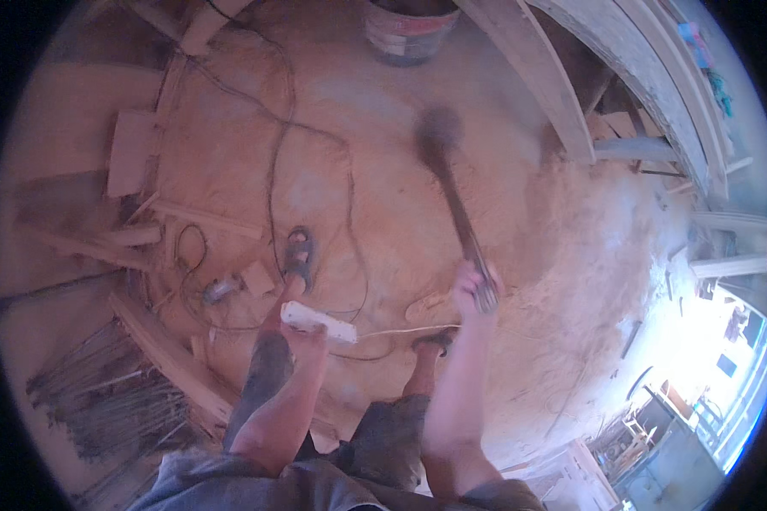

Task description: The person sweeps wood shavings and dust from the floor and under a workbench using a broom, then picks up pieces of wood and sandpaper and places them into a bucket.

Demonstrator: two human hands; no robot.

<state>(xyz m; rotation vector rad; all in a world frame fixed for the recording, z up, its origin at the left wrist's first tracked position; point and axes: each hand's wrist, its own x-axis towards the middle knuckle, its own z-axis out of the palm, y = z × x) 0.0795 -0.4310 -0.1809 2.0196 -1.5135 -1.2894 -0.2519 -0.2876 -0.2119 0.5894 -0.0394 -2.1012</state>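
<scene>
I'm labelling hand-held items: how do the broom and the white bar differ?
The broom is long and dark; the white bar is short and pale. The broom ends in a blurred head; the white bar looks boxy. The broom points away; the white bar lies nearly crosswise. Both are held, by the right hand and left hand respectively.

1. No words, numbers or signs can be read.
2. Bucket, the landmark: its outer wall bears a red-and-pale patch, any lettering too blurred.
3. White block, nearer the person than the bucket: any print too small.
4. Blue-and-pink item, right of the bucket: any marking illegible.
</scene>
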